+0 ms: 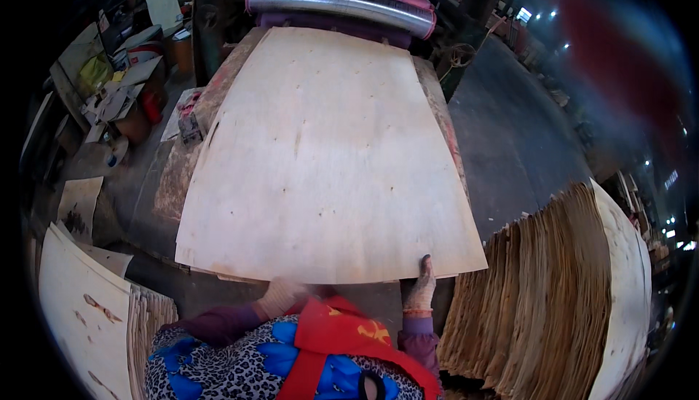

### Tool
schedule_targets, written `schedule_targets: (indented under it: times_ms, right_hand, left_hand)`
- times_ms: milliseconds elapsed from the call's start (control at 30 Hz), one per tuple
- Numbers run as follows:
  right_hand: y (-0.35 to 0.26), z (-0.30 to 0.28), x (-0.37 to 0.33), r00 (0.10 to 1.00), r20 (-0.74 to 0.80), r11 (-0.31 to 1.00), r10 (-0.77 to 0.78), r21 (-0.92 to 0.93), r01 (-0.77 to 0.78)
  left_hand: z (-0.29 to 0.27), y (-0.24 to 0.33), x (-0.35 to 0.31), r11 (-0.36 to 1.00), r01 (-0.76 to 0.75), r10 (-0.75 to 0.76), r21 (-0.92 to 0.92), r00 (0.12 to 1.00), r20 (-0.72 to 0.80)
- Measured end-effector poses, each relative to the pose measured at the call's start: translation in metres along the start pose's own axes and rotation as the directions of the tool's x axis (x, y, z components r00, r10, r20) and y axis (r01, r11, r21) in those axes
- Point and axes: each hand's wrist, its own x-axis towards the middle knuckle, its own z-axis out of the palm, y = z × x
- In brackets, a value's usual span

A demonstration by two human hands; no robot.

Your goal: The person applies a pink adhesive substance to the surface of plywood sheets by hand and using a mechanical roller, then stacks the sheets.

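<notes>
A broad, pale wood veneer sheet (pixel 328 152) lies flat in front of me, its far edge close to a shiny metal roller (pixel 342 6) with pink-smeared ends. More sheet edges peek out under its near side. My right hand (pixel 420 291) grips the near edge towards the right corner, thumb on top and fingers hidden underneath. Smeared by motion, my left hand (pixel 282 296) is at the near edge left of the middle; its fingers cannot be made out. Both hands seem to wear light gloves, the right thumb tip dark.
To my right stands a tall stack of veneer sheets (pixel 539 291), and another veneer stack (pixel 87 305) is at my left. Stained side boards (pixel 182 174) flank the sheet. Buckets and clutter, including a red container (pixel 151 107), crowd the far left. Dark floor (pixel 510 130) stretches along the right.
</notes>
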Motion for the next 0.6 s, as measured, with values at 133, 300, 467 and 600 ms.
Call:
schedule_targets:
  times_ms: [133, 300, 467, 600]
  right_hand:
    - [0.0, -0.028, 0.019, 0.955, 0.296, 0.987, -0.011, -0.147, 0.057]
    - [0.013, -0.075, 0.054, 0.932, 0.363, 0.876, 0.006, -0.452, 0.171]
    - [0.025, -0.132, 0.1, 0.893, 0.44, 0.874, 0.099, -0.466, 0.133]
    - [0.041, -0.147, 0.129, 0.916, 0.342, 0.928, 0.208, -0.365, -0.074]
  left_hand:
    - [0.05, -0.023, -0.006, 0.009, 0.366, -0.514, -0.931, 0.8, 0.309]
    - [0.053, 0.014, 0.01, -0.694, -0.137, -0.374, -0.707, 0.907, 0.191]
    - [0.074, 0.006, 0.021, -0.585, -0.394, -0.625, -0.708, 0.776, 0.084]
    - [0.078, 0.004, 0.043, -0.363, -0.411, -0.843, -0.836, 0.527, 0.107]
